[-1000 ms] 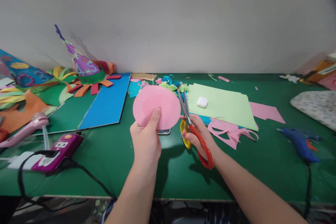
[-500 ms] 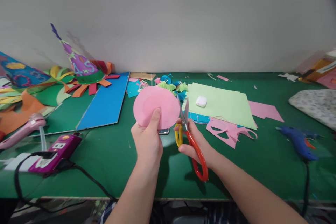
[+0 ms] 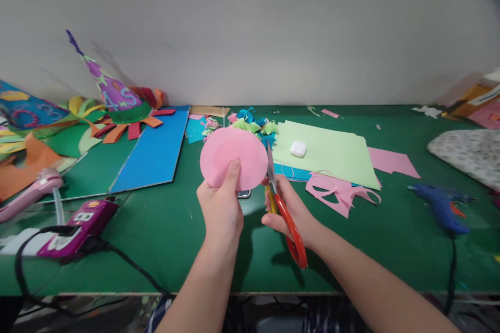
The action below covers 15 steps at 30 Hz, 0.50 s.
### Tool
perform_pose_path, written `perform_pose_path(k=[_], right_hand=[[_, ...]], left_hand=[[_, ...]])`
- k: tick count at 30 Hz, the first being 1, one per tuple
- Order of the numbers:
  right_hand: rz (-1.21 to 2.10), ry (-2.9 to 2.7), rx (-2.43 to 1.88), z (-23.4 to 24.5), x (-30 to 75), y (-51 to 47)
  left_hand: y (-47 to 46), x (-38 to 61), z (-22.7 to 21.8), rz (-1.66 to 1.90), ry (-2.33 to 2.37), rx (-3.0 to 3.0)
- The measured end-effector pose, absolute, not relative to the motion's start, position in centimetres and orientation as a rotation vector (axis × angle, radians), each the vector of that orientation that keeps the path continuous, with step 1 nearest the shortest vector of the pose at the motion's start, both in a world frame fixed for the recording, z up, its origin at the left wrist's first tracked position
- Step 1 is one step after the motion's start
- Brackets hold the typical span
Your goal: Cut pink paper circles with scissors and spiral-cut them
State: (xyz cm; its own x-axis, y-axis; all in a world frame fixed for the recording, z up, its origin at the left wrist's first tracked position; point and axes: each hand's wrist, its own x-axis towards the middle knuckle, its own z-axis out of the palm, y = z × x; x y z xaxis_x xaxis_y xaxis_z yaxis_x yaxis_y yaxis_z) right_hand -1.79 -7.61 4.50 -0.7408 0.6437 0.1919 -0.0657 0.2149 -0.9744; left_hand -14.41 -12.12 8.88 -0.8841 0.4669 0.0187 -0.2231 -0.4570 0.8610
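Note:
My left hand point(image 3: 221, 208) pinches a pink paper disc point(image 3: 233, 157) by its lower edge and holds it upright above the green table point(image 3: 172, 234). My right hand point(image 3: 291, 213) grips scissors point(image 3: 283, 208) with orange and yellow handles. The blades stand nearly closed at the disc's right edge. A phone point(image 3: 244, 194) lies flat on the table just behind my left hand, mostly hidden.
Light green sheets point(image 3: 328, 153) with a white earbud case point(image 3: 298, 149) lie right of centre, pink offcuts point(image 3: 339, 192) beside them. A blue board point(image 3: 156, 151), a purple party hat point(image 3: 113, 91) and glue guns point(image 3: 441, 200) point(image 3: 31, 192) sit around. A white partition point(image 3: 250, 36) backs the table.
The scissor blades have closed against the disc's right edge, and my right hand has shifted slightly left and nearer. The disc stays held in my left hand.

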Motion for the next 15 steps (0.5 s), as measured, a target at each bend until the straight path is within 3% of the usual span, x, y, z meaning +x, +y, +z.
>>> perform_pose_path(k=[15], right_hand=[[1.585,-1.866,-0.548,4.84,-1.84,-7.71]], left_hand=[[-12.11,-13.95,8.67,2.338,1.305,0.333]])
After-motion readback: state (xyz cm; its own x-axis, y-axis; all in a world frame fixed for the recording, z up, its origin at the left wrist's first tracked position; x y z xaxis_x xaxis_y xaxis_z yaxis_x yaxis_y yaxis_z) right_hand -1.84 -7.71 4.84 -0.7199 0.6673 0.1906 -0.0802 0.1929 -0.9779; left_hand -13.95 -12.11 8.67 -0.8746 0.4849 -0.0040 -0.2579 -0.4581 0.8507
